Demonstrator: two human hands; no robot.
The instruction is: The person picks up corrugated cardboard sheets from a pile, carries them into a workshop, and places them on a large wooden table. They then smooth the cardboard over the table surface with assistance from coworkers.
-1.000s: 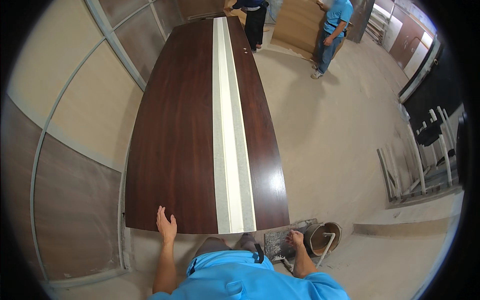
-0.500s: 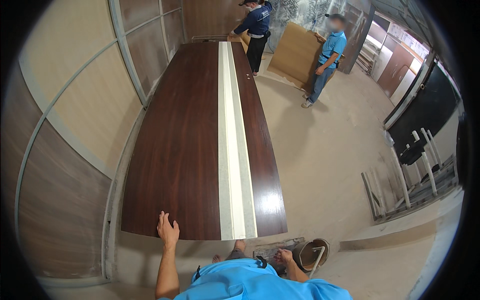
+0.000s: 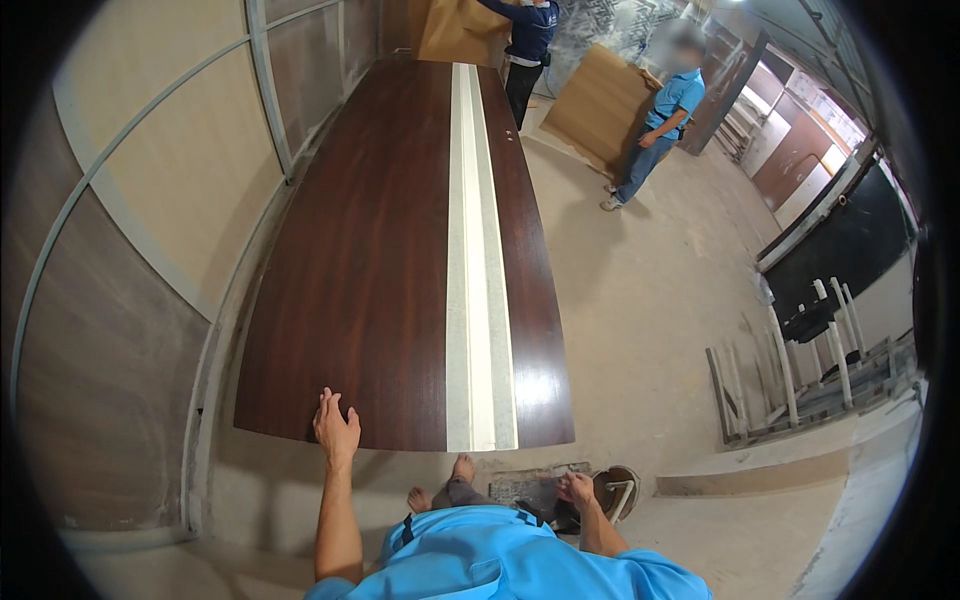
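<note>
A long dark-brown wood-grain door panel (image 3: pixel 350 270) stretches away from me. Lengthwise down it runs a white strip (image 3: pixel 480 270) with pale grey bands along both sides. My left hand (image 3: pixel 337 428) is at the panel's near edge, left of the strip, with its fingers stretched out and the thumb apart. Below the near right part of the panel is my right hand (image 3: pixel 577 490), away from the panel and beside a bucket (image 3: pixel 626 488). Its fingers are curled in; whatever they may hold is hidden.
A co-worker in dark blue (image 3: pixel 530 35) at the far end holds a brown sheet (image 3: pixel 450 32). Another in light blue (image 3: pixel 680 100) holds a second brown sheet (image 3: pixel 592 105). Framed wall panels (image 3: pixel 130 340) flank the left; a metal rack (image 3: pixel 800 400) stands right.
The dark-blue co-worker has raised a brown sheet at the panel's far end. My view has shifted slightly. My left hand stays at the near edge, and my right hand remains by the bucket.
</note>
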